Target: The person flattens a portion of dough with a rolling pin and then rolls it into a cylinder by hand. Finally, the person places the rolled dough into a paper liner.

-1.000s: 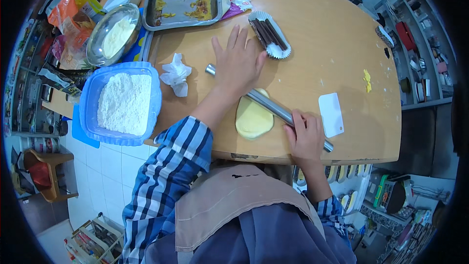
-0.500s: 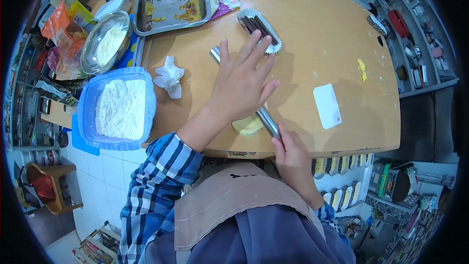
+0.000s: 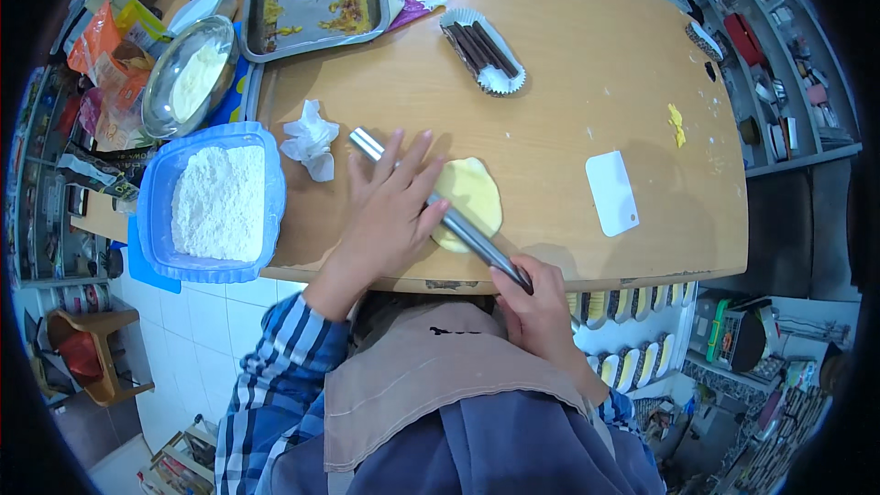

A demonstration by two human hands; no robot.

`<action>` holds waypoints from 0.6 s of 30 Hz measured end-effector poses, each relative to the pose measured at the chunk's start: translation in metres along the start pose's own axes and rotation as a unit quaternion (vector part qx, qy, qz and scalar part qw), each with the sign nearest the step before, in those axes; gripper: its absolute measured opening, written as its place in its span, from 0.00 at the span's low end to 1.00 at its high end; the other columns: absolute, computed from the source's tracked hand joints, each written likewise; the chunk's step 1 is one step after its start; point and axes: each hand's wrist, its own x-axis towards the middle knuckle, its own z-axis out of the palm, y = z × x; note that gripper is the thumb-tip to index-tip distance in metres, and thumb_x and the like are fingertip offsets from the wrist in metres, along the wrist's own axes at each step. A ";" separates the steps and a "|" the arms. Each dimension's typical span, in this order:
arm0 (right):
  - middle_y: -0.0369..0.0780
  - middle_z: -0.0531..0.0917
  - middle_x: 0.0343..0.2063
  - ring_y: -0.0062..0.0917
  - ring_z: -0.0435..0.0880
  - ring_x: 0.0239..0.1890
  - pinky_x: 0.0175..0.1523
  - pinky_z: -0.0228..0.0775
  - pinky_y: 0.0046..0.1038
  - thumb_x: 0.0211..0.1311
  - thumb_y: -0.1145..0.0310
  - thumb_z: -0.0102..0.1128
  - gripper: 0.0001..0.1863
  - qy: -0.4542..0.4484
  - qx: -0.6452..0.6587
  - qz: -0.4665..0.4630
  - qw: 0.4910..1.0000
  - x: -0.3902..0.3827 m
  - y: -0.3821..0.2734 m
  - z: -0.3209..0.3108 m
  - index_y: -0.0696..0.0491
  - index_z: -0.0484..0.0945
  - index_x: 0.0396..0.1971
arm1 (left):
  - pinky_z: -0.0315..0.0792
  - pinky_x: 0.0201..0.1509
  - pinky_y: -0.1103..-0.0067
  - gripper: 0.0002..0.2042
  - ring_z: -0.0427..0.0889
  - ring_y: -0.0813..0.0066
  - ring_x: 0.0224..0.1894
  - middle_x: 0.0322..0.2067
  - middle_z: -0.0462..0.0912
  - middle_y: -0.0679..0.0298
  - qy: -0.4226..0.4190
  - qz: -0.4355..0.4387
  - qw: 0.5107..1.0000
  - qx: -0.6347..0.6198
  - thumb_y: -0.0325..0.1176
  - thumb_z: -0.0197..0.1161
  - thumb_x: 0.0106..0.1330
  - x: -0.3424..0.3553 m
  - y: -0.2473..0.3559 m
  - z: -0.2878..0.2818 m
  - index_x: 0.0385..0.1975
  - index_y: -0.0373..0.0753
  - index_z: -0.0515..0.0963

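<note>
My left hand (image 3: pixel 385 220) lies across a steel rolling pin (image 3: pixel 472 238) with its fingers spread. My right hand (image 3: pixel 534 312) grips the pin's near end at the table edge. The pin crosses a flattened round of pale dough (image 3: pixel 469 191), partly covering it. Left of it lie crumpled white paper (image 3: pixel 312 139) and a blue container of white powder (image 3: pixel 218 202). A white flat scraper (image 3: pixel 611 191) is to the dough's right. Beyond it, a fluted paper case (image 3: pixel 484 53) holds several dark sticks.
On the wooden table (image 3: pixel 550 119) are a soiled metal tray (image 3: pixel 371 27), a bowl of cream-coloured powder or paste (image 3: pixel 197 82) and packets (image 3: pixel 110 60). Shelves (image 3: pixel 779 82) stand at right. Below the edge are several oblong filled pastries (image 3: pixel 632 362) and, at left, a chair (image 3: pixel 92 348).
My left hand has moved down and left along with the rolling pin's far end. My right hand has moved toward me and left. More of the dough now shows.
</note>
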 end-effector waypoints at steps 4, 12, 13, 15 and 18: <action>0.46 0.76 0.42 0.42 0.76 0.40 0.44 0.72 0.37 0.48 0.82 0.60 0.23 -0.025 -0.020 0.013 0.999 -0.007 0.002 0.001 0.56 0.78 0.49 | 0.45 0.63 0.34 0.26 0.50 0.49 0.72 0.69 0.58 0.59 0.004 -0.058 0.998 -0.025 0.47 0.56 0.67 -0.037 0.006 -0.007 0.63 0.43 0.68; 0.43 0.81 0.34 0.33 0.80 0.35 0.38 0.75 0.31 0.46 0.81 0.66 0.24 -0.044 0.089 0.006 0.995 -0.012 0.017 -0.017 0.57 0.78 0.48 | 0.45 0.68 0.47 0.19 0.65 0.50 0.66 0.60 0.71 0.54 0.250 0.003 0.957 -0.145 0.32 0.67 0.58 -0.047 0.010 -0.033 0.50 0.38 0.76; 0.42 0.81 0.34 0.30 0.81 0.35 0.38 0.75 0.29 0.47 0.80 0.67 0.22 -0.020 0.147 0.100 0.984 -0.013 0.021 -0.022 0.58 0.78 0.47 | 0.45 0.68 0.47 0.19 0.65 0.50 0.66 0.60 0.71 0.54 0.252 0.001 0.957 -0.141 0.32 0.67 0.58 -0.043 0.012 -0.035 0.50 0.38 0.76; 0.41 0.81 0.34 0.25 0.81 0.34 0.36 0.74 0.25 0.50 0.79 0.68 0.21 0.066 0.181 0.191 0.963 -0.017 0.043 -0.027 0.59 0.78 0.47 | 0.47 0.69 0.50 0.20 0.65 0.51 0.65 0.60 0.70 0.54 0.364 -0.001 0.917 -0.163 0.31 0.66 0.59 -0.027 0.016 -0.035 0.53 0.38 0.75; 0.42 0.80 0.36 0.23 0.80 0.35 0.37 0.73 0.24 0.52 0.79 0.66 0.20 0.224 0.052 0.202 0.952 -0.012 0.087 -0.038 0.61 0.77 0.48 | 0.48 0.67 0.45 0.21 0.62 0.51 0.67 0.62 0.67 0.55 0.180 -0.033 0.979 -0.091 0.33 0.64 0.61 0.010 0.018 -0.022 0.55 0.38 0.74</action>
